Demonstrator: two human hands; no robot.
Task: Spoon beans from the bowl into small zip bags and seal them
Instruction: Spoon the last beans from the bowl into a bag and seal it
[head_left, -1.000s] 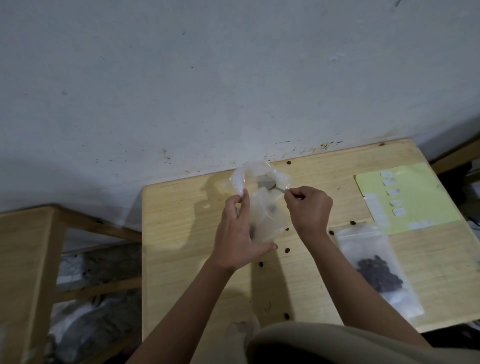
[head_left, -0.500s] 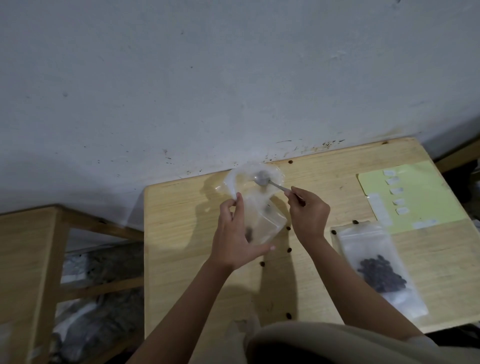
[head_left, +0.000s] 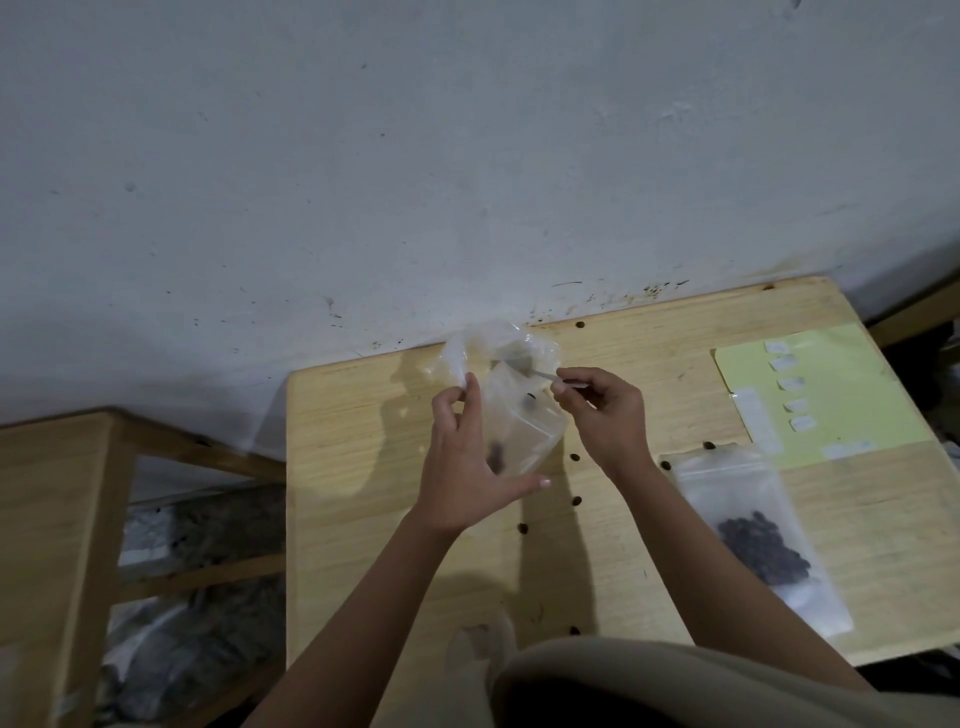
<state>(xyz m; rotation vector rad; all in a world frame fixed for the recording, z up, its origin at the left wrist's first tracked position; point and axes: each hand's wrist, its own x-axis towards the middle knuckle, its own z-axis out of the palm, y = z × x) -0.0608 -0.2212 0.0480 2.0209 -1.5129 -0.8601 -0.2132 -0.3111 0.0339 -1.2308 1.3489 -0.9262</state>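
My left hand (head_left: 462, 462) holds a clear small zip bag (head_left: 522, 426) upright above the wooden table (head_left: 363, 519); a few dark beans show inside it. My right hand (head_left: 605, 410) pinches the handle of a metal spoon (head_left: 524, 366), whose bowl sits at the bag's open mouth. Behind the bag is a crumpled clear plastic container (head_left: 483, 343) by the wall; I cannot tell whether it is the bowl. A filled zip bag of dark beans (head_left: 753, 540) lies flat at the right.
Loose beans (head_left: 575, 501) are scattered on the table around my hands. A pale green sheet with small white labels (head_left: 810, 389) lies at the back right. A second wooden table (head_left: 57, 519) stands to the left, with a gap between. The wall runs close behind.
The spoon's bowl has gone from the plastic container down to the mouth of the bag. My left hand has kept the bag up, shifting slightly.
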